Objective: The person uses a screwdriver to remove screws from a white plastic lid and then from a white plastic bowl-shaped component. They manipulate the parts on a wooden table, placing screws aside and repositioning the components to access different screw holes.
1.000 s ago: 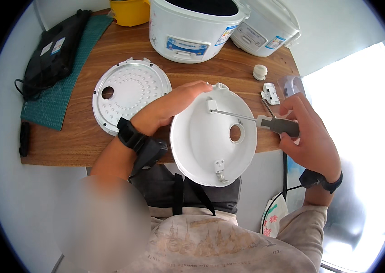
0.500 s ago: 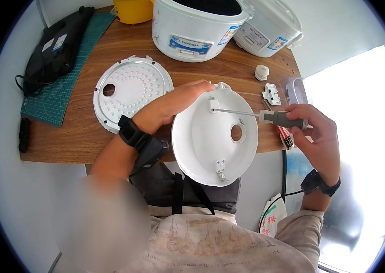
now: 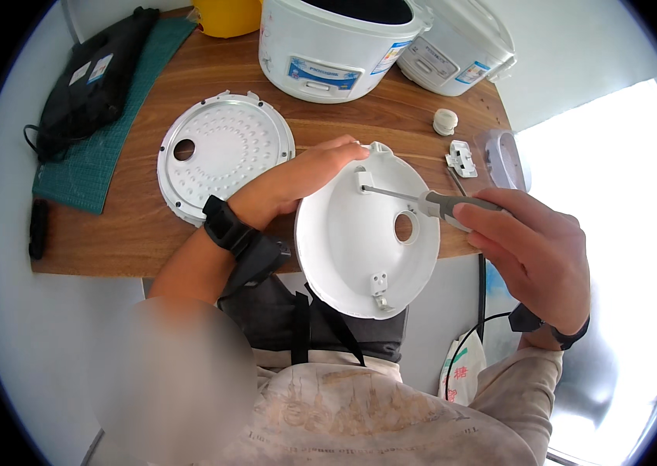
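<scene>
A white rice cooker lid shell is tilted at the table's near edge, its hollow inside facing me. My left hand grips its upper left rim, the thumb side over the edge and the other fingers hidden behind. In my right hand is a screwdriver with a grey and white handle. Its metal shaft runs leftward across the lid, and the tip meets a small white bracket near the top. Below the round hole sits a second small white fitting.
A round metal inner lid plate lies left of the shell. Two white rice cooker bodies stand behind. At right are a white cap, a white plastic part and a clear tray. A black device rests on a green cutting mat.
My right hand has shifted its hold on the screwdriver, coming over the handle from above. The handle has swung slightly left and tilts more. My left hand and the lid stay nearly still.
</scene>
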A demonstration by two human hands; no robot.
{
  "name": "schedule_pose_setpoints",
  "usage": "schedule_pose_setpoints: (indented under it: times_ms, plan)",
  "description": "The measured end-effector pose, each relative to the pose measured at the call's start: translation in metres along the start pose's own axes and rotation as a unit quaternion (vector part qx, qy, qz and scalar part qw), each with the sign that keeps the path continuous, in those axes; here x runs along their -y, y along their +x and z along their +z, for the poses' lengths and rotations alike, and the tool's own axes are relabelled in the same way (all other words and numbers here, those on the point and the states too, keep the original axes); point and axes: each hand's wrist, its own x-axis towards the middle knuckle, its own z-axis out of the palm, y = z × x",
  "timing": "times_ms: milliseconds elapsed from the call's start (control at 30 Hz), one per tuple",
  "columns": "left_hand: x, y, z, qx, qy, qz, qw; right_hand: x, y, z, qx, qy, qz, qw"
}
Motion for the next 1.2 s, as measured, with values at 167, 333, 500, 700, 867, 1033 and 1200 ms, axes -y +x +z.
schedule_pose_setpoints:
  times_ms: [167, 333, 500, 700, 867, 1033, 1200]
  plan:
    - [-0.001, 0.002, 0.001, -0.001, 0.023, 0.004, 1.0, 0.008, 0.012, -0.002, -0.01, -0.009, -0.005, 1.0]
    - [0.004, 0.006, -0.004, 0.003, 0.081, 0.029, 0.996, -0.003, 0.029, 0.002, -0.039, -0.021, -0.008, 0.999]
    - [0.004, 0.004, -0.004, -0.034, 0.122, 0.035, 0.991, -0.006, 0.034, 0.01, -0.054, 0.045, -0.002, 0.998]
    - [0.001, 0.004, -0.007, -0.035, 0.177, 0.031, 0.983, -0.005, 0.033, 0.012, -0.046, 0.075, 0.006, 0.996]
    - [0.004, 0.008, -0.011, -0.027, 0.164, 0.048, 0.985, -0.005, 0.033, 0.012, -0.037, 0.09, 0.007, 0.995]
    - [0.003, 0.004, -0.007, -0.04, 0.161, 0.057, 0.985, -0.005, 0.035, 0.016, -0.048, 0.132, 0.007, 0.99]
    - [0.004, 0.005, -0.008, -0.048, 0.19, 0.058, 0.979, -0.008, 0.04, 0.014, -0.048, 0.095, -0.02, 0.994]
